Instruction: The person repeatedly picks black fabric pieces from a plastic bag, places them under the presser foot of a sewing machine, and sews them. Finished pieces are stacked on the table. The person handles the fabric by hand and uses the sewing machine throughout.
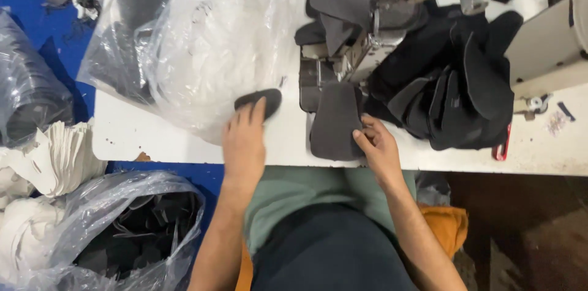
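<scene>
Fingers of the left hand (244, 135) lie flat and pressed together on a small dark oval piece (260, 100), pinning it to the white table (153, 138) just beside the clear plastic bag (214, 40), which bulges at about ten o'clock from that hand. Across at three o'clock, the right hand (378, 147) pinches the lower right edge of a larger grey felt-like piece (335, 121), thumb on top and fingers curled under its rim, as far as can be told. That grey piece lies at the table's near edge, its upper end touching the metal plate under the sewing machine head (392, 3), which sits at twelve o'clock from it. A heap of black cut pieces (453, 95) is piled at two o'clock from the right hand, touching the machine.

As a judgement: the grey piece overhangs the near edge slightly, so a loose pinch could let it slide into the lap. The oval piece lies against the bag's slack film, which might drag over it and hide it. The right fingers are near the needle area, so a careless push forward risks a nick
</scene>
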